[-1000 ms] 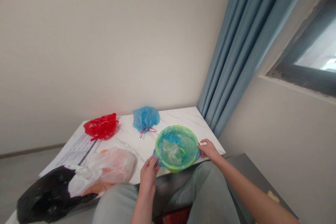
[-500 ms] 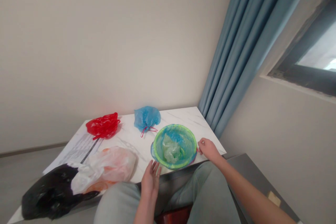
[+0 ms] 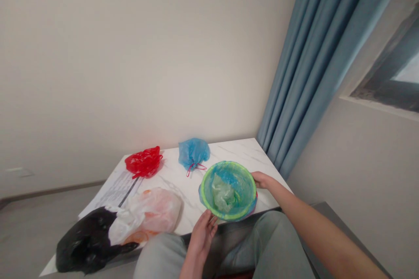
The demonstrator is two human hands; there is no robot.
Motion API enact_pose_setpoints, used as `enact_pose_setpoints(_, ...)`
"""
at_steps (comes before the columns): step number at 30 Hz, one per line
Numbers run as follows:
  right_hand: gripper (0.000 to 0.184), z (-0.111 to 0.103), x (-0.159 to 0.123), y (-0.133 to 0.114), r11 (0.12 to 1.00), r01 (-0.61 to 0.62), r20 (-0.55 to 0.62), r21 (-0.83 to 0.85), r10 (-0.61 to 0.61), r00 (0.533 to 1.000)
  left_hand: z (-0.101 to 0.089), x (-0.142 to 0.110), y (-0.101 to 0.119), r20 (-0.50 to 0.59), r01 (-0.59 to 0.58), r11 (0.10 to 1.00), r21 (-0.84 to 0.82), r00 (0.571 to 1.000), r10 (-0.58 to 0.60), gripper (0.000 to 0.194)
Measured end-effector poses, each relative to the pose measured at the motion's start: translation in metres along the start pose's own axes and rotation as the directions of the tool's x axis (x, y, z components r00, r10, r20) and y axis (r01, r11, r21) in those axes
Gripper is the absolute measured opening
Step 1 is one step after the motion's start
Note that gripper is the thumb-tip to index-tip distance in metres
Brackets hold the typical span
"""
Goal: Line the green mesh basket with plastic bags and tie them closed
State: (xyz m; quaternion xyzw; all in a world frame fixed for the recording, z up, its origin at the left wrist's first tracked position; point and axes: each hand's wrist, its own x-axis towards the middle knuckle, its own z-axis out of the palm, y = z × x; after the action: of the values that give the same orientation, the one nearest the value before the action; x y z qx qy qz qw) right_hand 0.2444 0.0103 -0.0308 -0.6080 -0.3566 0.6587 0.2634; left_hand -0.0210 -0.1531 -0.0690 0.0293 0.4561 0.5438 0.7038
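A small trash bin (image 3: 203,202) with a bright green rim stands near the table's front edge. A blue plastic bag (image 3: 233,173) lines it and folds out over the rim. Crumpled inside lies a translucent pale green plastic bag (image 3: 223,194). My left hand (image 3: 204,229) grips the bin's near left edge, thumb at the rim and fingers curled below. On the far right side, my right hand (image 3: 261,179) holds the bin's edge, its fingertips partly hidden by the bin.
On the marbled white table (image 3: 234,148) are a blue bag (image 3: 193,152) with red drawstrings, a red bag (image 3: 143,162), a white-pink bag (image 3: 160,209), a black bag (image 3: 87,239) and a printed sheet (image 3: 113,189). A blue curtain (image 3: 304,74) hangs at right.
Both hands have closed in from beside the bin and taken hold of its edges. The whole view has shifted, so everything sits slightly farther right and lower.
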Motion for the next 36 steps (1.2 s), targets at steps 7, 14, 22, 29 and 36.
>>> enact_pose_setpoints(7, 0.008, 0.001, -0.011, 0.0, 0.993, -0.084, 0.059, -0.089, 0.089, 0.994, -0.004, 0.003, -0.005, -0.009, 0.065, 0.997, -0.039, 0.998, -0.065, 0.007)
enact_pose_setpoints(14, 0.019, 0.0, -0.007, 0.009, 0.951, 0.087, -0.202, -0.296, -0.151, 0.968, -0.001, 0.002, -0.005, 0.033, 0.054, 0.997, -0.055, 0.998, -0.052, 0.008)
enact_pose_setpoints(22, 0.006, -0.002, -0.003, -0.006, 0.784, 0.201, -0.424, -0.587, -0.51, 0.748, -0.003, 0.008, -0.003, 0.003, -0.232, 0.946, 0.226, 0.971, 0.237, 0.038)
enact_pose_setpoints(29, 0.022, 0.016, -0.02, -0.012, 0.719, 0.18, -0.326, -0.672, -0.504, 0.8, 0.004, 0.007, -0.001, 0.032, -0.369, 0.784, 0.498, 0.912, 0.409, 0.031)
enact_pose_setpoints(36, 0.029, 0.037, -0.045, 0.011, 0.922, 0.236, -0.26, -0.307, -0.32, 0.911, 0.012, -0.008, 0.014, 0.108, -0.51, 0.492, 0.706, 0.764, 0.637, 0.013)
